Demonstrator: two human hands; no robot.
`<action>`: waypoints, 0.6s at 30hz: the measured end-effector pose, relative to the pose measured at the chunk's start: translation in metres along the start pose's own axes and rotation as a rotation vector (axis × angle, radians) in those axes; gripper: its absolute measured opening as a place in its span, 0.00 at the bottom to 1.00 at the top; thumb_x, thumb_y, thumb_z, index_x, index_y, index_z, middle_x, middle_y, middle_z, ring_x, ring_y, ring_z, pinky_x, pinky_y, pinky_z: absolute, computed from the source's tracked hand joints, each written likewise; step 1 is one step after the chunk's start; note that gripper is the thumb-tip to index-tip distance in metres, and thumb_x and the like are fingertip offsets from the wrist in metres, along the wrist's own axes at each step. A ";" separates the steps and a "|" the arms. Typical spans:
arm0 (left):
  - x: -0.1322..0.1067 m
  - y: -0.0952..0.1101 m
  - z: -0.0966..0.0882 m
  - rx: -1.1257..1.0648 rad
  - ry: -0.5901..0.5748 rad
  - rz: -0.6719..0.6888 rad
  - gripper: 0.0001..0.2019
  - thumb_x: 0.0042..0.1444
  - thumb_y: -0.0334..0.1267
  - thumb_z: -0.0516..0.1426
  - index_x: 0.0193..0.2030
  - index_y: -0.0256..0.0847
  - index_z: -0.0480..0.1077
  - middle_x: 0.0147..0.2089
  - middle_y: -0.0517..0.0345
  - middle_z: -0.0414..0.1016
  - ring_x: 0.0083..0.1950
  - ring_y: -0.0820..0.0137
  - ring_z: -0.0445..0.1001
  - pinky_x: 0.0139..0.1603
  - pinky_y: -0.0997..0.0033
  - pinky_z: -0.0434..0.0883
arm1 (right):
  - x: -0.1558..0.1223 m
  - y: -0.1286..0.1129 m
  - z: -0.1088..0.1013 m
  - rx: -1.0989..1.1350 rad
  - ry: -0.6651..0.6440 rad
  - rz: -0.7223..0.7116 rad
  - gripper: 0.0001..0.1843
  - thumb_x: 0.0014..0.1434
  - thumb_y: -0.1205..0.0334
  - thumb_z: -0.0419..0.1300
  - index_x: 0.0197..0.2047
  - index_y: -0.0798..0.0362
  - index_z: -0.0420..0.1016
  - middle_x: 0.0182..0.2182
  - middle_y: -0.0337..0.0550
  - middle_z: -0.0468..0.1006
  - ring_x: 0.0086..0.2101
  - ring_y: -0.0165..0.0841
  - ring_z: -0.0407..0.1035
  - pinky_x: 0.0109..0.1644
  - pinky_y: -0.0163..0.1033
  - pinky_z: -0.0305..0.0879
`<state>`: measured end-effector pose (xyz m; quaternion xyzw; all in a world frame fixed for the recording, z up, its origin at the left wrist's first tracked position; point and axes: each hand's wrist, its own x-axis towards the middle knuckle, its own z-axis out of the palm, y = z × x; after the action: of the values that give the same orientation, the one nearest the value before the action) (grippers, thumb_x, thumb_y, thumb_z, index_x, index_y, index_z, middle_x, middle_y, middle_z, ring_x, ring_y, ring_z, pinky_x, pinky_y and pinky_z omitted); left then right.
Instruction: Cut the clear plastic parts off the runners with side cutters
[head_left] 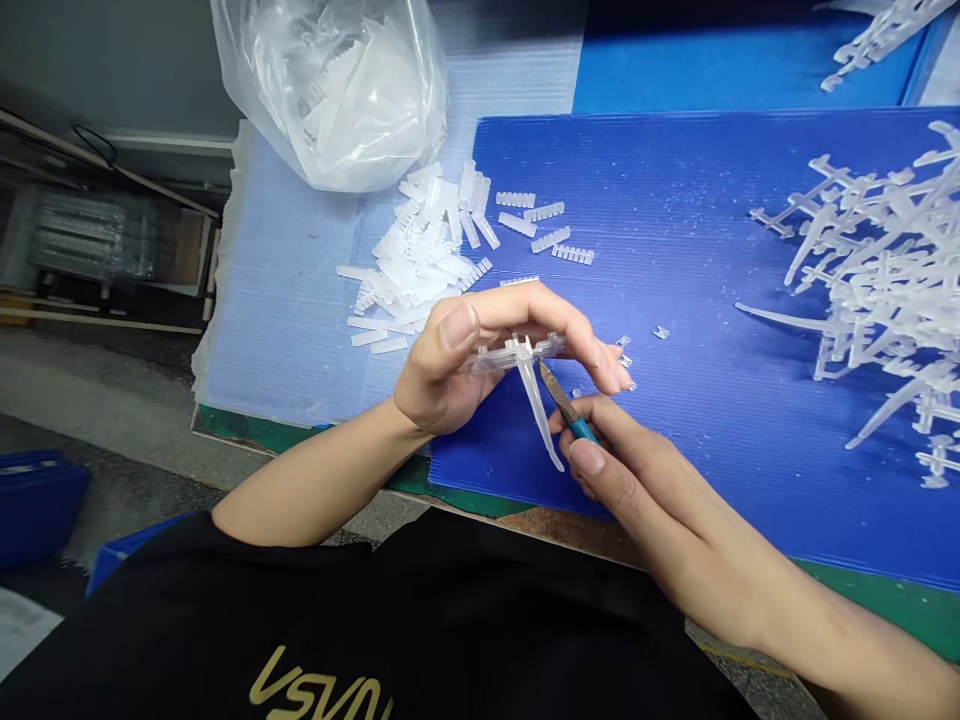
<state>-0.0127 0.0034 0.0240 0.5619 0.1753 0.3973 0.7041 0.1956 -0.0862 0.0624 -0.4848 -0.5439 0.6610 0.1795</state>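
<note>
My left hand (465, 350) is closed round a clear plastic moulded piece (525, 355) with a long sprue stem (541, 420) pointing down toward me. My right hand (630, 460) pinches a small cutting tool with a teal handle (577, 425); its metal tip (551, 385) touches the piece just beside the stem. Both hands hover over the near edge of the blue corrugated sheet (705, 300).
A pile of small clear comb-like parts (427, 260) lies left of centre, below a clear plastic bag of parts (337, 90). A heap of clear sprue frames (885, 290) fills the right side. A pale sheet (285, 320) covers the table's left; the green table edge (247, 425) runs below.
</note>
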 end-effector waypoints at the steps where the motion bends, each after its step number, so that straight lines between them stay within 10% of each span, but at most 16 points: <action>1: 0.000 0.000 0.001 0.007 0.005 0.006 0.40 0.68 0.73 0.45 0.50 0.39 0.81 0.45 0.43 0.86 0.52 0.48 0.86 0.65 0.37 0.79 | 0.000 0.000 0.000 -0.002 0.007 0.000 0.19 0.79 0.40 0.49 0.63 0.37 0.70 0.56 0.39 0.78 0.57 0.40 0.72 0.62 0.46 0.65; 18: -0.001 -0.009 0.006 -0.037 0.052 -0.039 0.44 0.66 0.77 0.38 0.45 0.42 0.81 0.42 0.46 0.87 0.46 0.53 0.87 0.61 0.41 0.81 | 0.006 -0.004 -0.007 0.096 -0.063 0.034 0.23 0.80 0.41 0.49 0.42 0.48 0.71 0.31 0.34 0.71 0.30 0.29 0.64 0.36 0.38 0.62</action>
<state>-0.0062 -0.0022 0.0178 0.5347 0.1970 0.4013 0.7172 0.1978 -0.0764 0.0640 -0.4638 -0.5088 0.7041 0.1739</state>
